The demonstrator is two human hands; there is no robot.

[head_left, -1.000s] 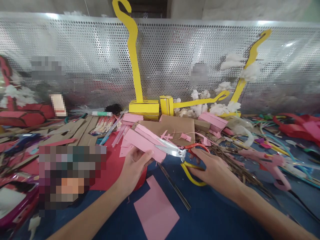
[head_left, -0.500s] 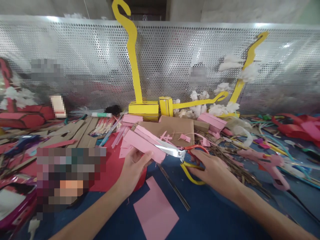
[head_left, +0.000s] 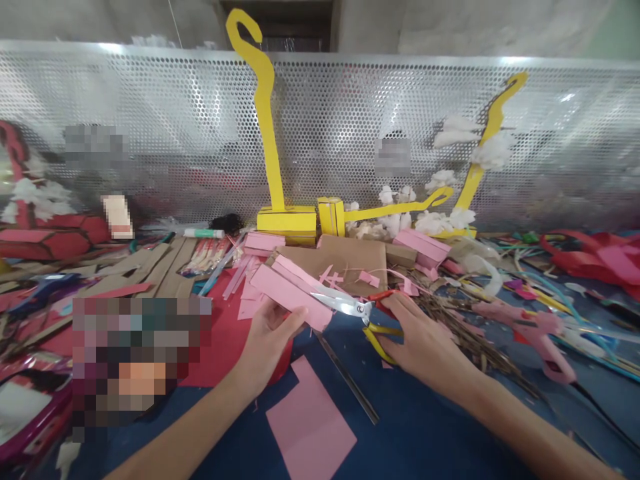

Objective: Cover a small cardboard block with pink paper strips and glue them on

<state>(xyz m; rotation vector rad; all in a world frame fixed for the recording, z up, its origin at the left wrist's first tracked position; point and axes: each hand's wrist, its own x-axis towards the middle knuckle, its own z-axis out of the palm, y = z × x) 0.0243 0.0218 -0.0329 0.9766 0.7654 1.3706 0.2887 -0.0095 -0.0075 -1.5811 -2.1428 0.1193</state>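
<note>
My left hand [head_left: 273, 333] grips a pink paper-covered box [head_left: 287, 290] by its near side, thumb on the front face. In my right hand [head_left: 413, 327] is a pair of scissors [head_left: 345, 303] with one red and one yellow handle. Their blades lie against the box's pink paper, and the handles are drawn partly together. Below the box, a dark metal strip [head_left: 347, 377] rests on the blue tabletop [head_left: 415, 427]. Beside it lies a notched sheet of pink paper [head_left: 313, 427]. Pink scraps [head_left: 333, 275] are scattered on a brown cardboard piece [head_left: 350, 253] behind the box.
Yellow hooked shapes on box bases [head_left: 287, 220] stand before a perforated metal panel [head_left: 325, 133]. To the right lie a pink glue gun [head_left: 535, 327] and a bundle of thin sticks [head_left: 480, 340]. Red sheet material [head_left: 215, 353] and cardboard strips [head_left: 165, 267] are on the left.
The scissor handles have come closer together in my right hand, with the blades still at the box. My left hand keeps its hold; the whole view has shifted slightly.
</note>
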